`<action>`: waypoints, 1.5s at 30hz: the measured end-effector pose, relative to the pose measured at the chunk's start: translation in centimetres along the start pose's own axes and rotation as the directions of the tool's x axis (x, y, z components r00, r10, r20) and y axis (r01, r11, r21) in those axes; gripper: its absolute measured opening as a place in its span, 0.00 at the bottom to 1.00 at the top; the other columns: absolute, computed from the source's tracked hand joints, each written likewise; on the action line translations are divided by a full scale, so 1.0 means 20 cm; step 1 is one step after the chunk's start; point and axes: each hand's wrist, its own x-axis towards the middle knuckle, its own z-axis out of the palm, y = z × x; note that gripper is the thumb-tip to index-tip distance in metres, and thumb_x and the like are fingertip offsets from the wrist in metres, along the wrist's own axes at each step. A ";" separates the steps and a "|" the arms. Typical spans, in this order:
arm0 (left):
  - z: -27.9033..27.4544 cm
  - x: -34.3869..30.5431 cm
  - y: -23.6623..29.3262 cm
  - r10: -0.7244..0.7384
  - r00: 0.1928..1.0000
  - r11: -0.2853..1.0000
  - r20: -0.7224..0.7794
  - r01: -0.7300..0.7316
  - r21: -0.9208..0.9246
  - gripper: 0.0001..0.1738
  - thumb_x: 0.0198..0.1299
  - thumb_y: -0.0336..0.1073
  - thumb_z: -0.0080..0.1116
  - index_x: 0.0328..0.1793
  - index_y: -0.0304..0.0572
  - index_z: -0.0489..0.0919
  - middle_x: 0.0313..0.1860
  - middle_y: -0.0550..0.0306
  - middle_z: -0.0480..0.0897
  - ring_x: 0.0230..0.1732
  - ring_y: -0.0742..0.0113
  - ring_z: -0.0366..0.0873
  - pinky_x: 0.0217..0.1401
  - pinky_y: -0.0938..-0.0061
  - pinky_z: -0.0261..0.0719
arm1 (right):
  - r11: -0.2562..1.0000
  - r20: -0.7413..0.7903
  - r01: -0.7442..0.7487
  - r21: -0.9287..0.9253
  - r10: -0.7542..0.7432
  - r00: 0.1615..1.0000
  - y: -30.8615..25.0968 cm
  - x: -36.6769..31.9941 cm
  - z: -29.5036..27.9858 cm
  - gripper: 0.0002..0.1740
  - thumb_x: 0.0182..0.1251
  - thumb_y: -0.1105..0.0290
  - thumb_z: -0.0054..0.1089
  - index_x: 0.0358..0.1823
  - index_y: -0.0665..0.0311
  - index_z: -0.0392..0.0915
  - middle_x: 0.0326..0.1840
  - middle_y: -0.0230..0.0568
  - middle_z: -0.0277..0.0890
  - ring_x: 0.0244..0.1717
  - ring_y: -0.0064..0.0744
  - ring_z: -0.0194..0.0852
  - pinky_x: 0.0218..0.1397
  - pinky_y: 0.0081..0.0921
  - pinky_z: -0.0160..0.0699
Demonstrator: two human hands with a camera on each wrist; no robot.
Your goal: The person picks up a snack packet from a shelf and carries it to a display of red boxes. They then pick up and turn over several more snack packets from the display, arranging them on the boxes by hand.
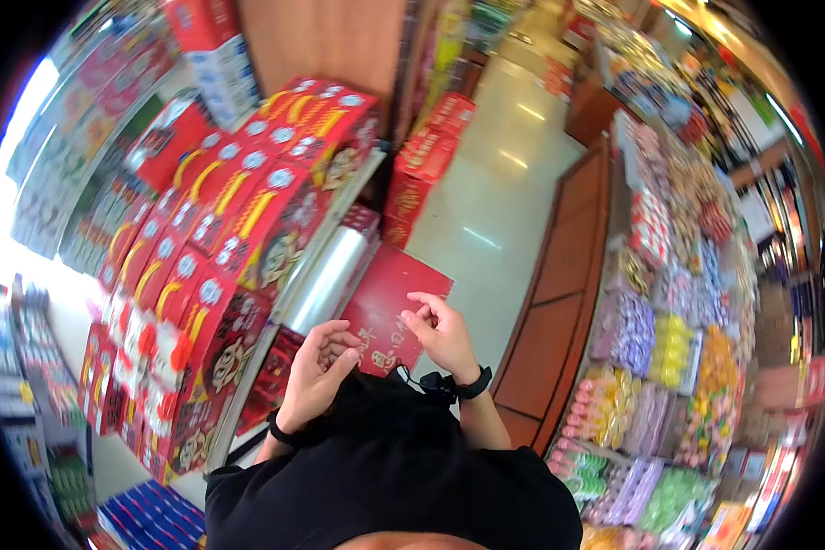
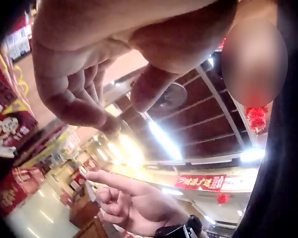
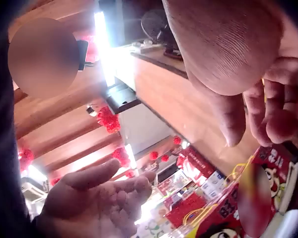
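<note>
In the head view my left hand (image 1: 317,374) is raised in front of my body with its fingers loosely bent and nothing between them. My right hand (image 1: 442,337) hovers a short way to its right, also without anything in it; its index finger points inward. The palms roughly face each other, with a gap between the hands. Below them lies a flat red box (image 1: 396,291) with gold characters, partly overlapped by both hands in this view. Both wrist views show bare fingers, the left wrist view with the right hand (image 2: 139,202) beyond, the right wrist view with the left hand (image 3: 92,206).
Stacked red gift boxes (image 1: 247,188) with yellow handles fill a shelf at left, beside a clear plastic roll (image 1: 325,275). More red boxes (image 1: 422,170) stand on the aisle floor (image 1: 495,183). Along the right runs a wooden counter (image 1: 555,302) heaped with bagged sweets (image 1: 628,330).
</note>
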 end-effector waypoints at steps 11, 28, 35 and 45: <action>0.64 0.53 -0.09 -0.114 0.878 0.988 0.465 0.051 0.147 0.20 0.65 0.27 0.57 0.61 0.32 0.68 0.46 0.56 0.79 0.45 0.75 0.75 0.48 0.80 0.73 | 0.992 -0.397 -0.093 0.082 0.118 0.910 0.23 -0.26 -0.68 0.21 0.65 0.68 0.65 0.57 0.68 0.75 0.22 0.22 0.65 0.23 0.10 0.58 0.26 0.13 0.58; 1.27 1.96 -0.03 -0.116 0.769 0.993 0.629 0.102 0.059 0.17 0.65 0.27 0.57 0.59 0.36 0.72 0.46 0.59 0.79 0.41 0.79 0.73 0.45 0.84 0.73 | 0.974 -0.621 -0.190 -0.127 0.071 0.781 0.16 0.64 -1.60 0.18 0.63 0.67 0.66 0.51 0.69 0.77 0.14 0.30 0.62 0.19 0.17 0.58 0.23 0.22 0.56; 1.41 2.43 0.04 -0.094 0.778 0.972 0.621 -0.064 0.228 0.17 0.63 0.26 0.58 0.58 0.36 0.73 0.46 0.61 0.79 0.41 0.79 0.73 0.44 0.84 0.72 | 0.983 -0.761 -0.128 -0.135 -0.020 0.649 0.03 0.84 -1.95 0.26 0.60 0.69 0.68 0.59 0.68 0.73 0.30 0.27 0.71 0.29 0.14 0.65 0.32 0.15 0.65; 2.14 2.51 0.97 0.745 -0.180 0.558 0.642 -0.359 -0.748 0.25 0.72 0.51 0.43 0.58 0.35 0.75 0.43 0.54 0.81 0.35 0.63 0.76 0.37 0.69 0.75 | -0.094 0.243 0.389 -0.916 -0.903 0.353 -1.32 0.57 -2.61 0.45 0.60 0.49 0.66 0.71 0.69 0.59 0.72 0.65 0.56 0.60 0.60 0.72 0.55 0.44 0.76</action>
